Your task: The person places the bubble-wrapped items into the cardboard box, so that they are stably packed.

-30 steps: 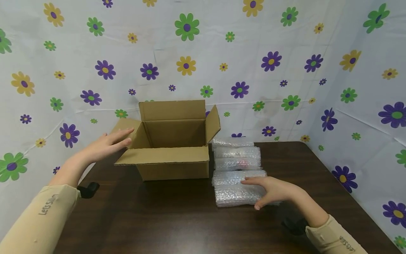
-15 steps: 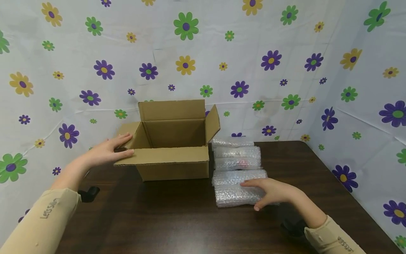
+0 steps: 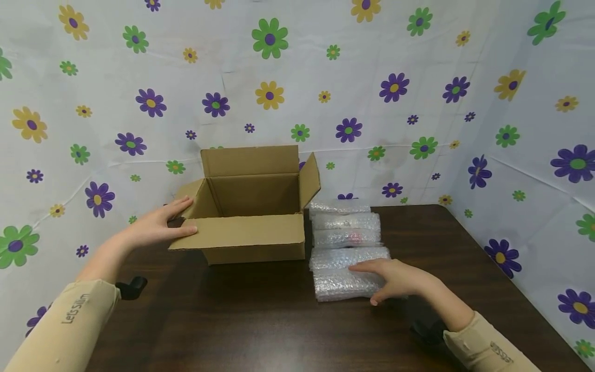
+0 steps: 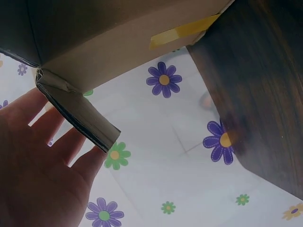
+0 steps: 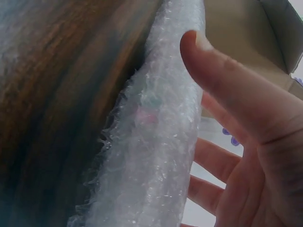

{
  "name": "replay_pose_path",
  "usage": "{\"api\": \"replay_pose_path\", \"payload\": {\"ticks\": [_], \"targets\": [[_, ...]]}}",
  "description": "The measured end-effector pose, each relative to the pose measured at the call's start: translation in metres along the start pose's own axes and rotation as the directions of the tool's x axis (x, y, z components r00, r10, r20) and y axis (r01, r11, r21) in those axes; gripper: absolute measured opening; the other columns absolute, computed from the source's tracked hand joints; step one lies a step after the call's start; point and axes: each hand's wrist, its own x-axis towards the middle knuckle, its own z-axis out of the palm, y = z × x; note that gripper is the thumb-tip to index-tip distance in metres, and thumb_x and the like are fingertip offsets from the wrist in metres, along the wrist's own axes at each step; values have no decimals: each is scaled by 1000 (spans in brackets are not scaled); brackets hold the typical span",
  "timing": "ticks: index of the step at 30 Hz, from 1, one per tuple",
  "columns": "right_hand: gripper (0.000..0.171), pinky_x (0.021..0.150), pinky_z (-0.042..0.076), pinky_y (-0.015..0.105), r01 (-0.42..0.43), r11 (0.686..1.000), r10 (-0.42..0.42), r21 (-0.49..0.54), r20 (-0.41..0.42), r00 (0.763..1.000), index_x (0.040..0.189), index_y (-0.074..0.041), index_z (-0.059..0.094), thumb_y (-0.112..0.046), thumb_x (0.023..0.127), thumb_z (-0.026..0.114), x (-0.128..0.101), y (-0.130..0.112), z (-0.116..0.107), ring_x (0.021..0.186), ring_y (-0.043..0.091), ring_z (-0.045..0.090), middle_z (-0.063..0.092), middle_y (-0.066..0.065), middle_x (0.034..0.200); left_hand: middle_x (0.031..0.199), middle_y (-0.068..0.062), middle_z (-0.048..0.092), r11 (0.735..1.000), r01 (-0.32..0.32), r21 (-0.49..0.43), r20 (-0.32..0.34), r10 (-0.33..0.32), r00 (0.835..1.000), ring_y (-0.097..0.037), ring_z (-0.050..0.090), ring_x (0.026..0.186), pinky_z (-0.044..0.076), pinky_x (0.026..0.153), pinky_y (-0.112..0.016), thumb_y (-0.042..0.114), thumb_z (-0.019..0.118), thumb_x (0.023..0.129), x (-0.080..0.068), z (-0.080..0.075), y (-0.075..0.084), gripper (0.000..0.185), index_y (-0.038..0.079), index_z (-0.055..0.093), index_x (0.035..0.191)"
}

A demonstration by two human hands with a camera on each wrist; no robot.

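An uncovered cardboard box (image 3: 255,253) stands on the table with its flaps spread outward. My left hand (image 3: 155,225) rests at its left side, fingers fairly straight at the left flap (image 4: 90,118) and thumb over the corner of the front flap (image 3: 246,231). To the right of the box lies a row of several bubble-wrapped bundles (image 3: 346,222), one showing a pink patch through the wrap. My right hand (image 3: 404,279) hovers at the nearest bundle (image 3: 341,287), thumb and fingers spread apart around its right end. What the wrap covers is hidden.
The dark wooden table (image 3: 260,320) extends in front of the box and right of the bundles. A white cloth (image 3: 409,51) printed with flowers hangs close behind and along the sides. Yellow tape (image 4: 184,32) marks the box's side.
My left hand has come down and right from above the left flap onto the box. The front flap tilts slightly lower. My right hand has barely moved.
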Motion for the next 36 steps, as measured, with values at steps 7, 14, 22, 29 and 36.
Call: {"api": "replay_pose_path", "payload": {"ticks": [7, 14, 22, 29, 36], "targets": [[75, 102, 41, 51, -22, 999, 21, -38, -38, 999, 142, -22, 52, -24, 75, 84, 5, 0, 3, 128, 28, 48, 54, 3, 139, 159, -21, 15, 1000, 0, 5, -2, 0, 1000, -47, 12, 142, 19, 103, -71, 43, 67, 89, 1, 0, 0, 87, 6, 22, 154], [72, 99, 44, 48, -10, 995, 3, -99, -68, 998, 140, -22, 55, -18, 74, 84, 8, -1, 4, 124, 24, 52, 58, 2, 134, 159, -22, 14, 1000, 5, 1, 1, -5, 1000, -48, 12, 142, 18, 103, -71, 43, 66, 89, 3, -2, 1, 88, 5, 21, 154], [71, 98, 45, 47, -2, 995, -5, -99, -67, 998, 138, -21, 56, -15, 74, 84, 7, -2, 2, 123, 23, 53, 59, 1, 133, 159, -22, 13, 1000, 0, -5, 4, 0, 1000, -48, 11, 142, 18, 104, -70, 43, 67, 90, 4, -1, 0, 88, 4, 22, 154], [68, 97, 46, 46, 11, 996, -18, -85, -78, 997, 137, -18, 58, -15, 75, 83, 4, -5, -4, 121, 22, 55, 60, 0, 131, 159, -23, 13, 1000, -2, -9, 4, 2, 1000, -48, 11, 142, 18, 103, -71, 42, 67, 89, 3, 0, -2, 88, 5, 22, 154], [65, 97, 46, 48, 6, 995, -13, -101, -76, 997, 137, -21, 58, -17, 76, 82, -2, -11, -13, 121, 23, 55, 61, -2, 130, 159, -21, 13, 1000, 4, -2, 6, -4, 1000, -48, 12, 142, 19, 103, -71, 43, 67, 89, 4, -1, -1, 88, 6, 22, 155]]}}
